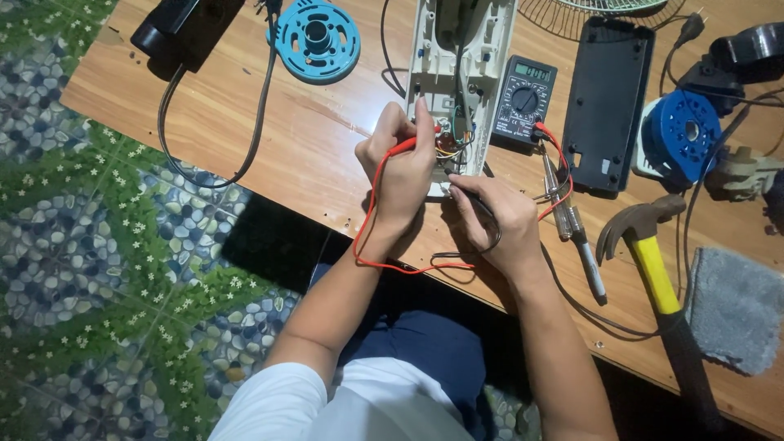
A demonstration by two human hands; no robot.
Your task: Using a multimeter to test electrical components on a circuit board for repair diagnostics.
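Observation:
My left hand (400, 163) grips a red test probe (406, 146) and points it into the wiring of an open white appliance housing (498, 33) lying on the wooden table (269, 147). My right hand (498, 216) holds a black test probe (465, 192) against the lower end of the same housing. Red and black leads run from both probes to a small black multimeter (523, 100) just right of the housing. The probe tips are mostly hidden by my fingers.
A black cover panel (606, 102) lies right of the meter, then a blue round part (682, 135). A yellow-handled hammer (653, 261), a screwdriver (584, 249) and a grey cloth (735, 306) sit at the right. A blue disc (316, 39) and black cable (212, 175) lie at the left.

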